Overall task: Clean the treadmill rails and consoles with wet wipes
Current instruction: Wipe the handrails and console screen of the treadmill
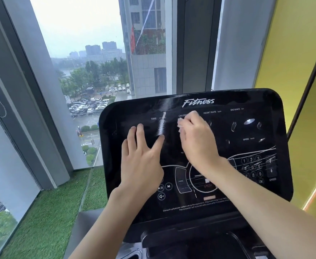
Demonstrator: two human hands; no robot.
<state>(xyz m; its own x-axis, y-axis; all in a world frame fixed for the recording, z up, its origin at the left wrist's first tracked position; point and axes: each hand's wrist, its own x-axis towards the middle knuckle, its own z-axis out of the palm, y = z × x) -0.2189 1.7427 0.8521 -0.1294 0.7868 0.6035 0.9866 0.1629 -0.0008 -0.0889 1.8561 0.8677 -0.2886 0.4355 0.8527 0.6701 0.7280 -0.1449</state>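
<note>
My right hand (196, 141) pinches a wipe (180, 124) on the console (247, 193); left hand (141, 157) lies spread flat beside it, window (89, 62) behind.

High-rise gym: treadmill console (194, 156) marked "Fitness", artificial turf floor (46, 208), window (82, 71) over city.

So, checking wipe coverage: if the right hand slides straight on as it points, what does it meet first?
The right hand's wet wipe likely meets the CALORIES label, then the console's top rim.
</note>
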